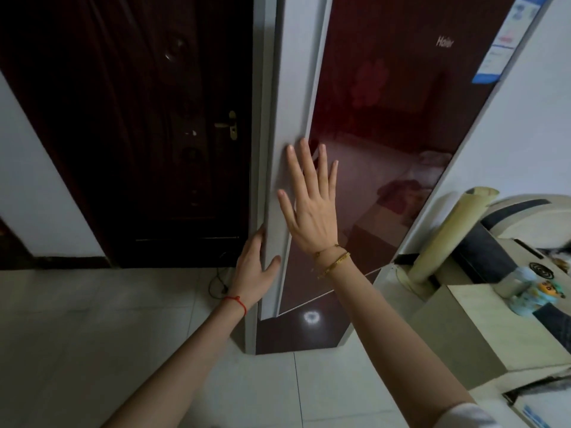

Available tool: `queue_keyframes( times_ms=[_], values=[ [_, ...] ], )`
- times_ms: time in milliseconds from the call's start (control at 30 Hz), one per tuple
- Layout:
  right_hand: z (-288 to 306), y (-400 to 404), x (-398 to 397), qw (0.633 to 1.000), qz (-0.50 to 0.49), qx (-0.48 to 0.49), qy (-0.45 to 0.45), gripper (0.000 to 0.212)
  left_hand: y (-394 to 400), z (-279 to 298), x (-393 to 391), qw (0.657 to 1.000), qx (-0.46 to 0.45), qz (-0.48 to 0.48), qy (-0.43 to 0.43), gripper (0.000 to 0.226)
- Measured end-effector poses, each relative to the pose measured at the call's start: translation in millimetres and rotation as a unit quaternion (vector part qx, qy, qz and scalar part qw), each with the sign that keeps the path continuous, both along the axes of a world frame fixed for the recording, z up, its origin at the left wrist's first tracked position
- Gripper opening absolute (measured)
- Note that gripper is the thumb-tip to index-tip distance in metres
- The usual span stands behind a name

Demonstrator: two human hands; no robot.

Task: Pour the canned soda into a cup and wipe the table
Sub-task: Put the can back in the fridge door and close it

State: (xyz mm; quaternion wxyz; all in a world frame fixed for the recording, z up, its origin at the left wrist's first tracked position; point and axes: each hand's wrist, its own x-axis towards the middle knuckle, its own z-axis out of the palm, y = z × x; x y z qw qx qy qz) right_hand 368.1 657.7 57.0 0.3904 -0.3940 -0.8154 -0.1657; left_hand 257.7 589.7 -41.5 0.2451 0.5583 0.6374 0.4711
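Dark-red glass fronts the refrigerator door [386, 125], where the right hand [312, 208] lies flat with fingers spread, while the left hand [253, 270], just below it, curls round the door's pale side edge; no soda can, cup or table shows.

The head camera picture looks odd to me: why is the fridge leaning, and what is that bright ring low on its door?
Head view: the wide-angle lens bends straight lines, so the fridge and the dark door splay outward. The ring is glare on the glossy red panel, which also mirrors the room. Lighting is dim; the hands, left and right, are fairly sharp.
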Motion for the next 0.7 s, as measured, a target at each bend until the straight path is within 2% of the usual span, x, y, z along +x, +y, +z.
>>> queue_keyframes(
  times_ms=[300,700],
  values=[
    [5,54,-51,0.999,-0.03,-0.002,-0.022,0.061,55,-1,-58,0.998,0.0,-0.031,0.051,0.068],
    [-9,108,-80,0.996,-0.078,-0.027,-0.027,0.065,119,-11,-104,0.994,0.008,-0.059,0.095,0.075]
  ],
)
